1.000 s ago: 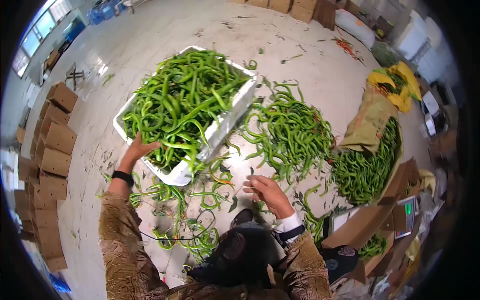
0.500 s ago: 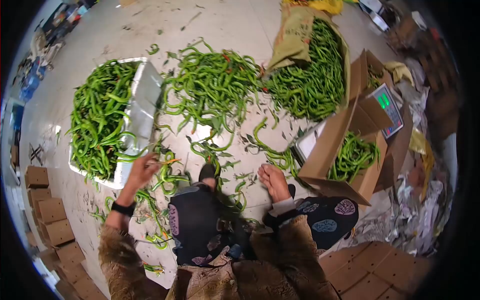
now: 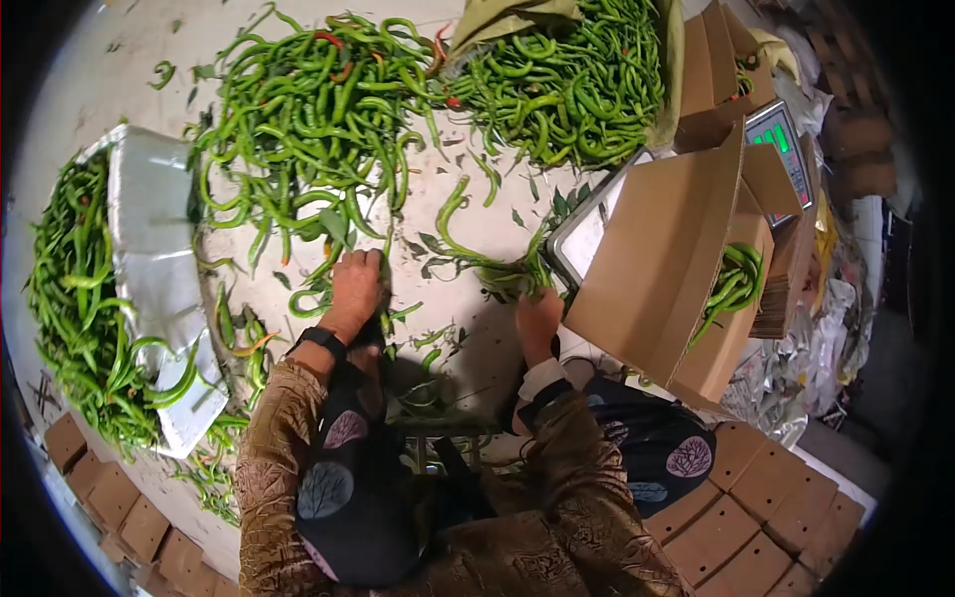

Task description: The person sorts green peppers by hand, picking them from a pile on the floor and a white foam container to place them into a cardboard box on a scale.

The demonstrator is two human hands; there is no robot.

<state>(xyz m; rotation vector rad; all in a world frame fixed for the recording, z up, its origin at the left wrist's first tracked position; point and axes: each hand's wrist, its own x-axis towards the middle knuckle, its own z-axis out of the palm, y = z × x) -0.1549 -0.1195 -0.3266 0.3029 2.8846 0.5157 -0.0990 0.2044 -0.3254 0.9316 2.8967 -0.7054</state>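
My left hand is low over the floor at the near edge of a heap of long green chili peppers. Its fingers are curled down beside a few peppers and a leaf; whatever they hold is hidden. My right hand is closed at the near end of a small bunch of green chili peppers, left of the scale's platform. Its fingertips are partly hidden. A cardboard box with green chili peppers inside rests on the platform, tilted toward me.
A white foam box overflowing with peppers stands at the left. A sack spills peppers at the back. The scale's lit display is behind the cardboard box. Flattened cartons lie at the lower right; smaller boxes line the lower left.
The view has shifted forward and right. My left hand has left the foam box's edge for the floor by the pepper heap. My right hand has reached the bunch beside the scale.
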